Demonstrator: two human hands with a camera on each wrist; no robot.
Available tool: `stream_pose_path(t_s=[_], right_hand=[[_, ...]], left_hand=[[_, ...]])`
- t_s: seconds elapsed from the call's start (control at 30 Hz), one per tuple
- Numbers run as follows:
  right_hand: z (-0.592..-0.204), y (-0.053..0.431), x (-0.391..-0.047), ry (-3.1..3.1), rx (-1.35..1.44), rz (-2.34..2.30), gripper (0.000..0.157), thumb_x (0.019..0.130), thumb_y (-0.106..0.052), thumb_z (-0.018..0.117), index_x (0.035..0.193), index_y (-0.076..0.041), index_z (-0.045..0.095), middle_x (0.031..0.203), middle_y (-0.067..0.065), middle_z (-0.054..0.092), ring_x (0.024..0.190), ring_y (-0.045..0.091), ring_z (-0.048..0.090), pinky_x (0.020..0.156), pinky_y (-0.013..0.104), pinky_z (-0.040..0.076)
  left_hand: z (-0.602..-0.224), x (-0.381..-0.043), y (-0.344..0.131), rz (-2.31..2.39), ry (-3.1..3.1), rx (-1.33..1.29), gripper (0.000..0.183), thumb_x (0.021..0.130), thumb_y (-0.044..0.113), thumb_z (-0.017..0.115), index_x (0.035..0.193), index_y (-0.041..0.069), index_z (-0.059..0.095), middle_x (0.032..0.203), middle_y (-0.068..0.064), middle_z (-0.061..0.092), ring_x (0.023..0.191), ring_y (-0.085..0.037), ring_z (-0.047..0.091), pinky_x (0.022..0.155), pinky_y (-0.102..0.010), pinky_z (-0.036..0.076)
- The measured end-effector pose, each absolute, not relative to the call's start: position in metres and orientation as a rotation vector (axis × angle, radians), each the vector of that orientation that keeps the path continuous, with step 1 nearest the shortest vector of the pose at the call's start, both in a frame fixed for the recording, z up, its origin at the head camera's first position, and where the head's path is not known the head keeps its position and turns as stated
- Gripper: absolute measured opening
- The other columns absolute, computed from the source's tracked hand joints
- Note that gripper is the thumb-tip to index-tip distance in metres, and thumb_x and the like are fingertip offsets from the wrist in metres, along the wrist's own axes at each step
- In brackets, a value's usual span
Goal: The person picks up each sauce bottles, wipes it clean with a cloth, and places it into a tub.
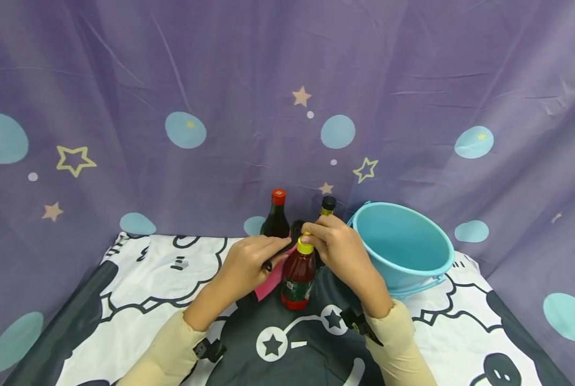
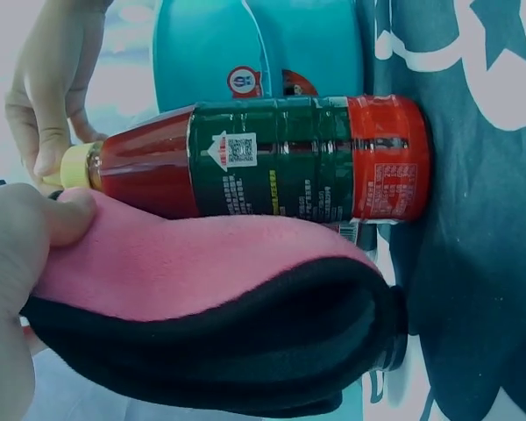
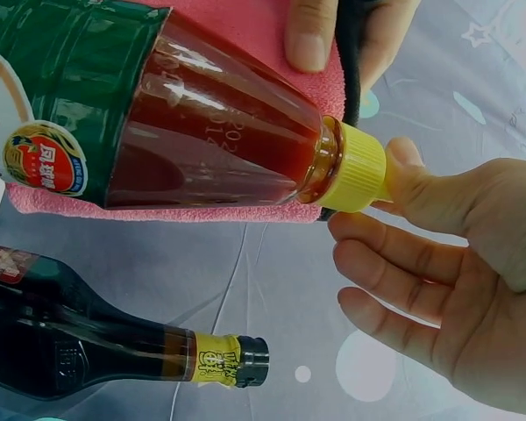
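Note:
A red sauce bottle (image 1: 298, 276) with a green label stands upright on the dark patterned cloth in front of the person. At its top, the right hand (image 1: 340, 249) pinches the yellow cap (image 3: 355, 167) between thumb and index finger; the other fingers hang loosely bent. The left hand (image 1: 246, 262) grips a soft pink cloth (image 2: 193, 254) with a black border and black underside, thumb on the pink face. This cloth hangs close beside the bottle, partly behind it in the head view. Whether cloth and bottle touch cannot be told.
Behind the hands stand a dark bottle with a red cap (image 1: 276, 220) and another dark bottle with a black cap (image 3: 70, 342). A light blue bucket (image 1: 388, 273) is close to the right hand. A purple curtain (image 1: 248, 80) hangs at the back.

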State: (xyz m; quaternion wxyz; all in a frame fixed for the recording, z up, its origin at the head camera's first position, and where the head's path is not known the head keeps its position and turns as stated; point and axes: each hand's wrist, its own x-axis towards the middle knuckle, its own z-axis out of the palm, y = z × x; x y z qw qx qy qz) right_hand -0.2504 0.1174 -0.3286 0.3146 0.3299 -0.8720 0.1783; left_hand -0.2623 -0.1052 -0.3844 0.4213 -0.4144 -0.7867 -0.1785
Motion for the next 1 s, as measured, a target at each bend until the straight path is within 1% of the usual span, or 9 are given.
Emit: stream_pose_path(t_s=[0.1,0.2,0.27,0.4,0.7,0.9,1.0], right_hand=[[-0.329,0.118,-0.25,-2.299,0.867,0.473,0.013,0.091,-0.02,0.073,0.099,-0.012,0.078,0.084,0.003,0.063,0.072,0.015,0.051,0.06,0.027,0.047],[-0.329,0.119,-0.25,-2.293,0.866,0.479,0.013,0.09,-0.02,0.074,0.099,-0.012,0.079,0.083,0.003,0.062,0.072,0.015,0.05,0.06,0.027,0.046],[-0.329,0.119,-0.25,-2.286,0.868,0.483,0.013,0.09,-0.021,0.074,0.098,-0.012,0.079,0.082,0.003,0.061,0.071,0.015,0.05,0.059,0.027,0.046],[-0.329,0.119,-0.251,-2.277,0.875,0.486,0.014,0.089,-0.021,0.075,0.098,-0.011,0.079,0.082,0.003,0.061,0.071,0.014,0.05,0.059,0.027,0.046],[-0.328,0.117,-0.252,-2.269,0.879,0.486,0.014,0.089,-0.02,0.074,0.099,-0.01,0.079,0.083,0.003,0.062,0.071,0.015,0.051,0.06,0.028,0.047],[-0.328,0.117,-0.252,-2.275,0.88,0.488,0.014,0.089,-0.02,0.074,0.098,-0.01,0.079,0.082,0.003,0.062,0.07,0.015,0.051,0.059,0.027,0.047],[-0.328,0.117,-0.252,-2.273,0.881,0.492,0.014,0.089,-0.019,0.075,0.097,-0.01,0.079,0.082,0.003,0.062,0.071,0.015,0.051,0.059,0.028,0.047]], left_hand=[[-0.384,-0.26,-0.105,-0.475,-1.985,-1.048,0.037,0.082,0.002,0.078,0.119,0.007,0.075,0.104,-0.005,0.078,0.092,-0.02,0.075,0.077,-0.035,0.061],[-0.384,-0.257,-0.105,-0.506,-2.017,-1.055,0.048,0.077,-0.011,0.07,0.122,0.007,0.074,0.107,-0.006,0.078,0.097,-0.022,0.075,0.079,-0.037,0.061],[-0.383,-0.255,-0.105,-0.532,-2.041,-1.055,0.055,0.073,-0.016,0.066,0.123,0.007,0.073,0.109,-0.006,0.077,0.099,-0.022,0.074,0.08,-0.037,0.061],[-0.383,-0.255,-0.107,-0.611,-2.065,-1.055,0.066,0.065,-0.023,0.061,0.122,0.009,0.074,0.109,-0.005,0.078,0.101,-0.021,0.073,0.081,-0.037,0.06],[-0.38,-0.257,-0.116,-0.643,-2.086,-1.13,0.071,0.059,-0.028,0.052,0.112,0.01,0.08,0.108,-0.003,0.078,0.1,-0.018,0.074,0.078,-0.034,0.059],[-0.38,-0.259,-0.118,-0.598,-2.067,-1.185,0.076,0.052,-0.031,0.049,0.108,0.011,0.081,0.104,-0.003,0.079,0.097,-0.018,0.074,0.081,-0.036,0.059],[-0.38,-0.26,-0.121,-0.573,-2.081,-1.211,0.076,0.051,-0.031,0.05,0.107,0.011,0.081,0.104,-0.002,0.079,0.097,-0.017,0.074,0.081,-0.037,0.059]])
